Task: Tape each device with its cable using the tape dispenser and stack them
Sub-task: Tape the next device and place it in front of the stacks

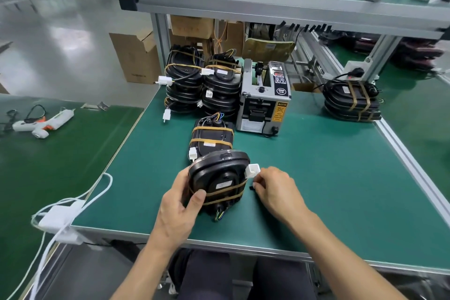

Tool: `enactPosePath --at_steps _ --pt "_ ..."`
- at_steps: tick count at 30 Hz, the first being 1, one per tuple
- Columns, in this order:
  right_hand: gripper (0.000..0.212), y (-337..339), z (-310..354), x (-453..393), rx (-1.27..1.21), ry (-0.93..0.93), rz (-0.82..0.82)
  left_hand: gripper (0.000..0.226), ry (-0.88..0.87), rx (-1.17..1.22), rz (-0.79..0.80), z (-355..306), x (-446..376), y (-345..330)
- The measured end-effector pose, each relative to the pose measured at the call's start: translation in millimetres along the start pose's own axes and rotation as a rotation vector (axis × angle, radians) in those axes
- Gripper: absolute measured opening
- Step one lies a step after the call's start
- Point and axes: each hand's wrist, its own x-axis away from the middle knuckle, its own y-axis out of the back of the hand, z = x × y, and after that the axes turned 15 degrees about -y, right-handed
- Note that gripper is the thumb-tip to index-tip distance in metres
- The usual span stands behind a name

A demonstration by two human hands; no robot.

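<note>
My left hand (181, 204) grips a black device (220, 178) tilted up off the green table (328, 178); two brown tape bands cross its lower part and its wires poke out below. My right hand (275, 190) pinches something small by the device's white cable connector (253, 170), at its right edge. Another taped device (211, 140) lies flat just behind. Two stacks of taped devices (202, 80) stand at the back left. The grey tape dispenser (264, 97) sits beside them to the right.
A further taped stack (351, 100) sits at the table's right rear. A glue gun (42, 122) lies on the left table. A white cable and adapter (60, 219) hang at the near left corner. An overhead shelf (267, 0) spans the back.
</note>
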Motion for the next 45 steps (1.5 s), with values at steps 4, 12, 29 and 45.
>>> enactPosePath --at_steps 4,12,29,45 --pt "0.012 -0.5 -1.0 0.3 0.038 0.017 0.039 0.054 -0.001 0.005 -0.004 -0.9 0.3 -0.6" --pt "0.01 7.6 -4.6 1.2 -0.021 0.064 0.075 0.054 -0.003 -0.008 -0.007 1.8 0.5 0.1" --pt "0.012 26.1 -19.7 7.1 -0.61 -0.092 0.249 0.053 0.001 -0.009 -0.008 5.9 1.3 0.4" --pt "0.022 104.1 21.8 43.7 -1.311 0.011 0.22 0.049 -0.015 -0.061 -0.002 4.9 0.2 1.2"
